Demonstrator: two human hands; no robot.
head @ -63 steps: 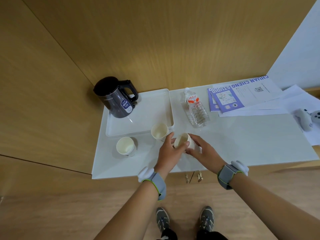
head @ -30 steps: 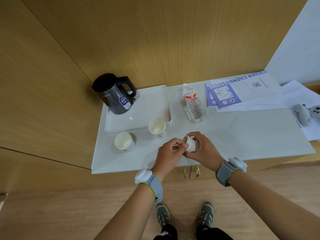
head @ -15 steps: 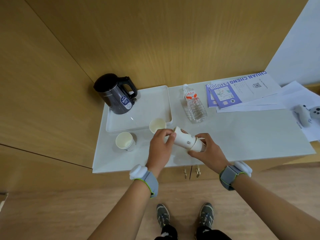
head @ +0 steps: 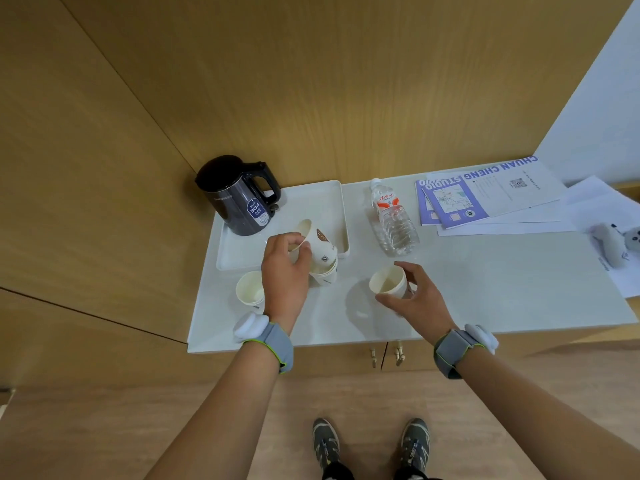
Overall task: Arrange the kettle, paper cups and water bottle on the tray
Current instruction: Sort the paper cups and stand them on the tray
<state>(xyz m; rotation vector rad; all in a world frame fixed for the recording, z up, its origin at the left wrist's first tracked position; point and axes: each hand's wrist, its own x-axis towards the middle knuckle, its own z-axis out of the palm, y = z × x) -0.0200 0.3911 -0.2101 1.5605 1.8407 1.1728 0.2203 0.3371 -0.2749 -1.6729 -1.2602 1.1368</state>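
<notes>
Kettle (head: pixel 239 199) "304"; leaflet (head: pixel 498 192) "CHUAN CHENG"

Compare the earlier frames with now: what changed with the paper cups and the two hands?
The nested cups were pulled apart. The left hand carried its tilted cup leftward, over the standing cup at the tray edge; the right hand holds the upright cup further right. The kettle, water bottle and leftmost cup stayed put.
</notes>
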